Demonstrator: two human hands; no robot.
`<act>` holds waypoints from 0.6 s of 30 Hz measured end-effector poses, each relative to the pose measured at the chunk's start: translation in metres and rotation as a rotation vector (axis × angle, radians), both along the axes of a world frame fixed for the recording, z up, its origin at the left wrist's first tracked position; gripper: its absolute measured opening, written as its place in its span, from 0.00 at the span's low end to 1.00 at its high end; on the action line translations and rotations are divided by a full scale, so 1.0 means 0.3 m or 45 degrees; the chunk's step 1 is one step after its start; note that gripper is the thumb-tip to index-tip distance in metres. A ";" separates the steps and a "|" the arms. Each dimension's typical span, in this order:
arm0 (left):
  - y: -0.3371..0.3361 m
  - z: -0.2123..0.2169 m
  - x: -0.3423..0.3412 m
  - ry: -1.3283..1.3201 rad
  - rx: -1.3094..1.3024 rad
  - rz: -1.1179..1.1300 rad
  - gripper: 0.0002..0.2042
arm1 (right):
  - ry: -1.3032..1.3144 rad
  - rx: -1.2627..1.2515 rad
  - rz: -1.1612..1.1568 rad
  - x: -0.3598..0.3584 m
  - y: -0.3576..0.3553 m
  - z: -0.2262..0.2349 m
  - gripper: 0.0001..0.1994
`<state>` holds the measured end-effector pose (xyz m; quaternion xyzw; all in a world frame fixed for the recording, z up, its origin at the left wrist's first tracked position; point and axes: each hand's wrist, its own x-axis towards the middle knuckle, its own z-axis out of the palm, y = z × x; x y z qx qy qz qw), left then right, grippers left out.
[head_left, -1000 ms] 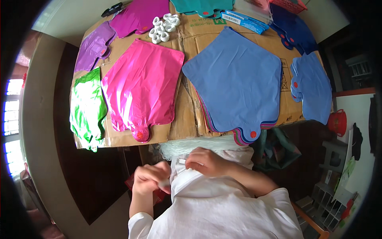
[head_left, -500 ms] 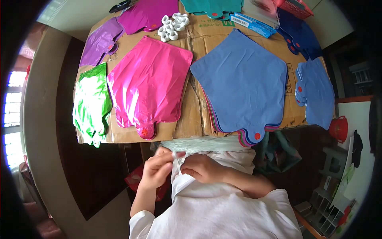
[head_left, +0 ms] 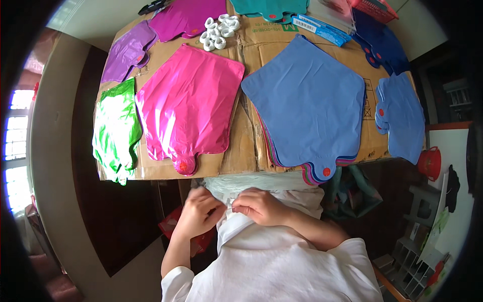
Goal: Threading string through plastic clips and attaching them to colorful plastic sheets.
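My left hand [head_left: 198, 214] and my right hand [head_left: 259, 206] meet in front of my chest, just below the table's near edge. Their fingertips pinch a small white piece [head_left: 230, 204] between them; it is too small to tell what it is. A crumpled clear plastic bag [head_left: 261, 181] lies right above the hands at the table edge. On the cardboard-covered table [head_left: 241, 146] lie flat foil balloons: a pink one [head_left: 188, 105], and a blue one [head_left: 309, 100] on top of a stack.
A green foil balloon [head_left: 116, 131] hangs over the left edge, with a purple one [head_left: 128, 50] behind it. Several white rings [head_left: 217, 34] lie at the back. More blue balloons [head_left: 402, 113] are on the right. A red cup [head_left: 431, 163] stands beyond.
Both hands have come closer together and risen toward the table edge, fingertips now meeting on the small white piece.
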<state>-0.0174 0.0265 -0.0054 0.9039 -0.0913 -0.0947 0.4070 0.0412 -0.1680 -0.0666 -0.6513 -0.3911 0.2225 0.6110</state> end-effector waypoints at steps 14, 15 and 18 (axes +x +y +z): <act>0.030 -0.056 -0.065 0.456 -0.814 0.217 0.04 | -0.111 0.036 -0.105 -0.003 0.052 -0.041 0.05; 0.024 -0.067 -0.070 0.447 -1.161 0.259 0.05 | -0.090 0.048 -0.089 -0.012 0.064 -0.038 0.04; -0.046 -0.076 -0.085 0.250 -1.401 0.761 0.09 | 0.010 0.057 -0.038 -0.043 0.105 -0.062 0.04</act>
